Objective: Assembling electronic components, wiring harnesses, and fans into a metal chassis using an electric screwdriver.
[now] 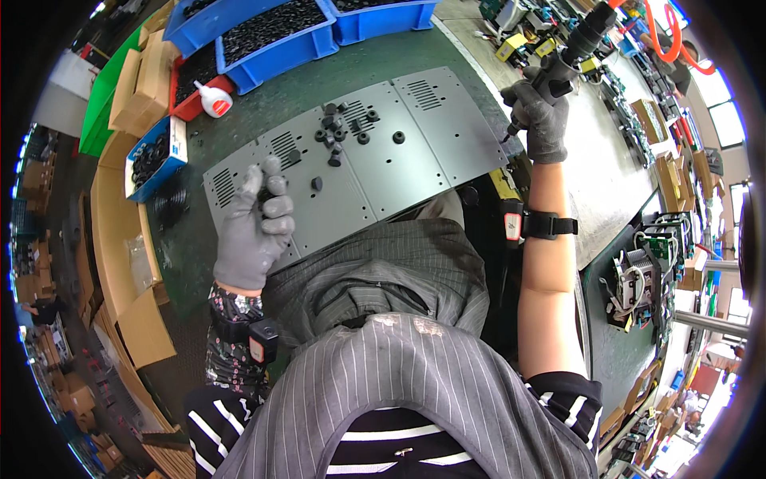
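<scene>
A grey sheet-metal panel (pixel 399 180) with vent slots and small holes lies before me. On its middle sits a loose cluster of small black round rubber parts (pixel 331 132), with single ones such as a black ring-shaped piece (pixel 398 137) apart from it. My left hand (pixel 254 227), in a grey glove, is over the panel's left part. Its fingers are curled in, and a dark bit shows between them that I cannot make out. My right hand (pixel 540 116), also gloved, grips a black power screwdriver (pixel 562 68) beyond the panel's right edge, its bit low near the panel corner.
Blue bins (pixel 275 48) of small black parts stand at the far left. Near them are a red bin (pixel 191 100), a white bottle (pixel 215 100) and a blue box (pixel 155 160) of black rings. An orange coiled hose (pixel 662 40) hangs at the upper right. Circuit boards (pixel 634 283) lie at right.
</scene>
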`<state>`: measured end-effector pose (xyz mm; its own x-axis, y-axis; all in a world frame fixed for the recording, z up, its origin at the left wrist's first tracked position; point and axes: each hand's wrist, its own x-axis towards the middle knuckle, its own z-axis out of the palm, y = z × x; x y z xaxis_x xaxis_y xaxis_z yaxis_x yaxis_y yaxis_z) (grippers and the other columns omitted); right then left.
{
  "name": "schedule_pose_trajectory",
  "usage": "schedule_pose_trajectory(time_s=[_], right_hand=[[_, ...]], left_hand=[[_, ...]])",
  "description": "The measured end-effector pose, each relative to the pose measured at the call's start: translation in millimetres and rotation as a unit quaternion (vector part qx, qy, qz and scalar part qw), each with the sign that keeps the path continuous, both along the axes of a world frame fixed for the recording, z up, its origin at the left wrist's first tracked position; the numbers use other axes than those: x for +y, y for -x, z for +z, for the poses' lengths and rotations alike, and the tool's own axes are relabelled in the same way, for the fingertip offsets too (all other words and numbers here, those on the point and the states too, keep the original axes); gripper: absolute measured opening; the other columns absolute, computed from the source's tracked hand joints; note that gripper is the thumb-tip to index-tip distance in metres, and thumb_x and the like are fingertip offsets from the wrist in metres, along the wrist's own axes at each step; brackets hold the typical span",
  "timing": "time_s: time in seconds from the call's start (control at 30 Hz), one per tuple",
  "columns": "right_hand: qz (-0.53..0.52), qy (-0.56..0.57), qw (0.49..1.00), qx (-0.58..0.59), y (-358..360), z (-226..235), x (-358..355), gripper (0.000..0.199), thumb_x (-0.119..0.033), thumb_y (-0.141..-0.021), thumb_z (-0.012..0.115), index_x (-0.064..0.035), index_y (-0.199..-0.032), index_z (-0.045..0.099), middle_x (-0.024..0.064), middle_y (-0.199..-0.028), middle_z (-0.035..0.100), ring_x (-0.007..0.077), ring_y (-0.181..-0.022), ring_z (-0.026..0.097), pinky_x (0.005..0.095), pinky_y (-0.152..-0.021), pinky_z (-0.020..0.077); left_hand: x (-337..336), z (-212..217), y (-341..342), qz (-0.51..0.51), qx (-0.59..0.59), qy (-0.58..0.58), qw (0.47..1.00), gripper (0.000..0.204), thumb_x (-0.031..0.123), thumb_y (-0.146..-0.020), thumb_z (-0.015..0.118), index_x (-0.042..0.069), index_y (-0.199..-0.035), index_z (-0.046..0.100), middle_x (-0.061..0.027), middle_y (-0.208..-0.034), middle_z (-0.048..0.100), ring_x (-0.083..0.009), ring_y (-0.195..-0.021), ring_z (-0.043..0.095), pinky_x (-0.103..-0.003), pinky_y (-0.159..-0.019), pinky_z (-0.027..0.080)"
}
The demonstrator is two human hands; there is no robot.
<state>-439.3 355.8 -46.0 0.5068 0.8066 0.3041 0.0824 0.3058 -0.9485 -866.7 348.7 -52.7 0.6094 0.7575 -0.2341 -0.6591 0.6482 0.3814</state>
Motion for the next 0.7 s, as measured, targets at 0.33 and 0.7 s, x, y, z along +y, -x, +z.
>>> schedule_pose_trajectory(time_s=[0.33, 0.7], right_hand=[[0.185, -0.233, 0.948, 0.117, 96, 75, -42, 0.041, -0.014, -0.084, 0.061, -0.001, -0.121, 0.049, 0.0077, -0.082, 0.056, 0.0207, -0.069, 0.056, 0.0338, -0.059, 0.049], [0.321, -0.232, 0.906, 0.15, 190, 74, -60, 0.049, -0.021, -0.079, 0.072, -0.0102, -0.119, 0.047, 0.0038, -0.072, 0.048, 0.0182, -0.058, 0.049, 0.0321, -0.048, 0.0413]], left_hand=[[-29, 0, -59, -0.074, 0.098, 0.048, 0.991, 0.032, 0.036, -0.102, 0.052, 0.007, -0.113, 0.059, 0.002, -0.085, 0.054, -0.0057, -0.065, 0.047, -0.017, -0.048, 0.039], [-45, 10, -71, -0.108, 0.106, 0.027, 0.988, 0.036, 0.038, -0.101, 0.054, 0.003, -0.111, 0.061, 0.0007, -0.081, 0.056, -0.0034, -0.06, 0.05, -0.016, -0.045, 0.038]])
